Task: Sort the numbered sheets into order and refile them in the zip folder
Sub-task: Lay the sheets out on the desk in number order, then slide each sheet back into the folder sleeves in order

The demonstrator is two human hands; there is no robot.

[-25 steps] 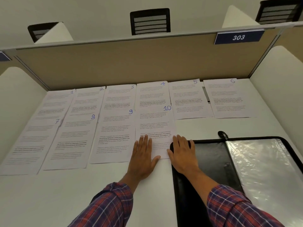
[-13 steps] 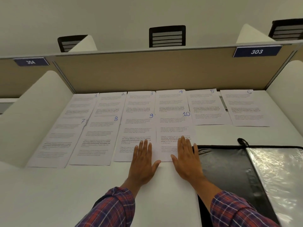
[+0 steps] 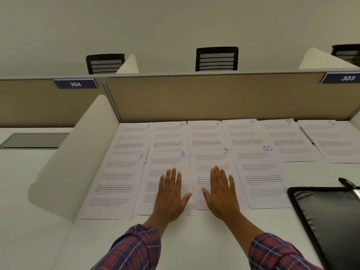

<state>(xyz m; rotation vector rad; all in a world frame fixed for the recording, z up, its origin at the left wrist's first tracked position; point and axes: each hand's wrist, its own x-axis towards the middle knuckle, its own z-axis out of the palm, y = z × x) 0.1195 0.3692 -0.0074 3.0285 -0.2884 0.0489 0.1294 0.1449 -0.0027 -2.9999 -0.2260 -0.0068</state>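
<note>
Numbered white sheets lie in two rows on the white desk (image 3: 194,240). The far row runs from sheet 1 (image 3: 132,137) to sheet 6 (image 3: 335,141). The near row holds sheet 7 (image 3: 115,184), sheet 8 (image 3: 153,172), sheet 9 (image 3: 206,162) and sheet 10 (image 3: 263,182). My left hand (image 3: 170,195) lies flat with straight fingers on sheet 8. My right hand (image 3: 221,193) lies flat on sheet 9. The black zip folder (image 3: 327,221) lies open at the right edge, partly out of view.
A beige partition (image 3: 214,98) closes the desk at the back and a white side panel (image 3: 78,152) on the left. Labels 304 (image 3: 75,84) and 303 (image 3: 347,78) hang on the partition. Black chair backs (image 3: 216,59) show beyond it.
Both hands have slid left, from sheet 10 and the folder's edge to sheets 8 and 9. The view has swung left, pushing the folder toward the right edge.
</note>
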